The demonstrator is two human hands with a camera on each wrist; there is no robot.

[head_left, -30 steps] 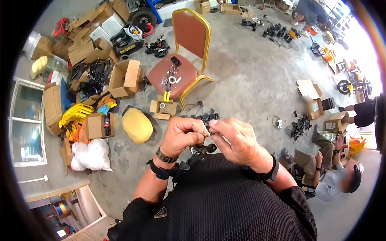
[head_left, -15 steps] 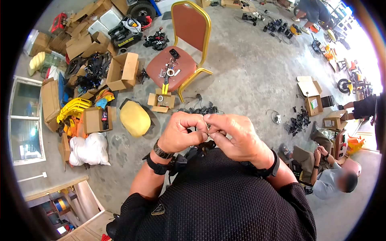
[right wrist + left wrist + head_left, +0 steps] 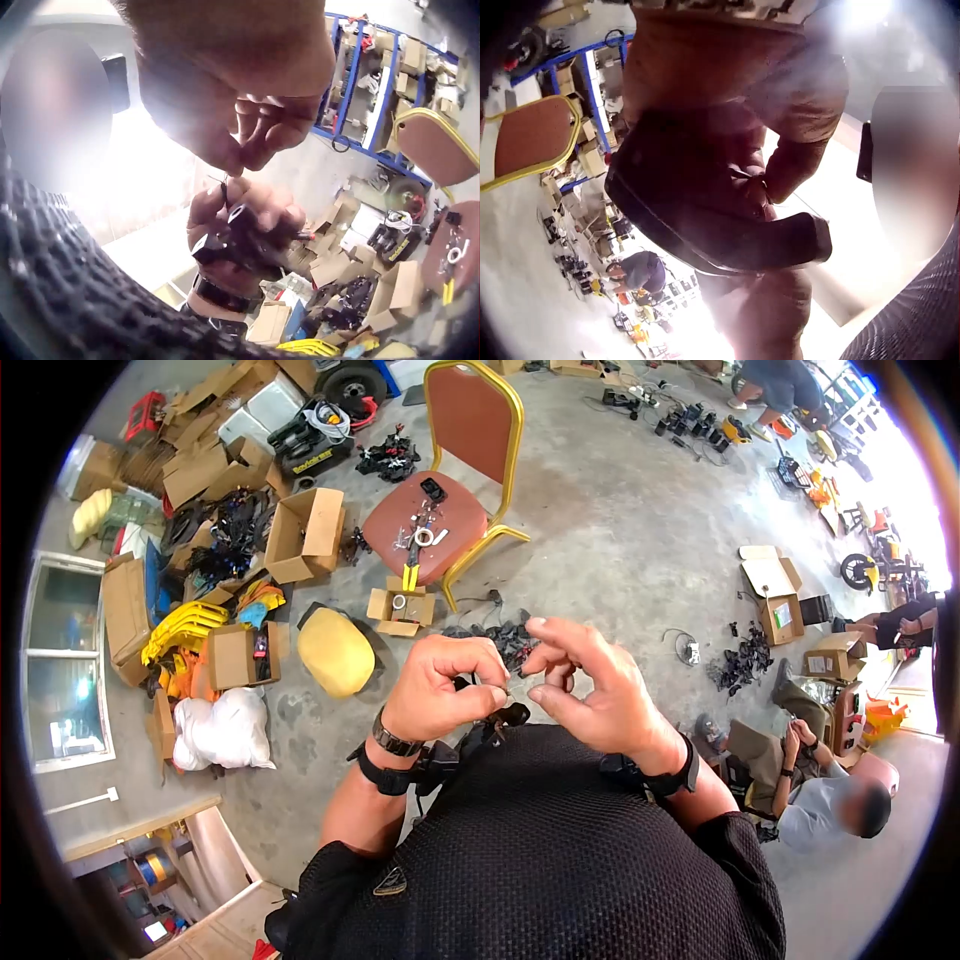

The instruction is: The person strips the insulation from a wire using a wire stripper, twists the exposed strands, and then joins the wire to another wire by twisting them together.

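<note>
In the head view my left hand [image 3: 440, 685] pinches a thin wire [image 3: 223, 187] between thumb and curled index finger. My right hand [image 3: 600, 690] stands just beside it, its index finger raised and its thumb apart from the other fingers. From the right wrist view, the right fingertips [image 3: 232, 161] are close over the wire's end. A black part [image 3: 244, 232] with pale-edged ends lies against the left hand there; its kind is unclear. In the left wrist view a dark curved shape [image 3: 712, 232] covers much of the left hand's work.
A red chair [image 3: 430, 525] ahead carries small parts, a white ring and yellow-handled pliers [image 3: 411, 575]. Open cardboard boxes [image 3: 305, 535], a yellow seat-like piece [image 3: 336, 653] and a white sack [image 3: 222, 730] lie to the left. A seated person [image 3: 820, 800] is at the right.
My right fingers have parted from the left fingertips, and the right index finger has lifted. The left hand keeps its pinch. Both hands were together at the wire half a second ago.
</note>
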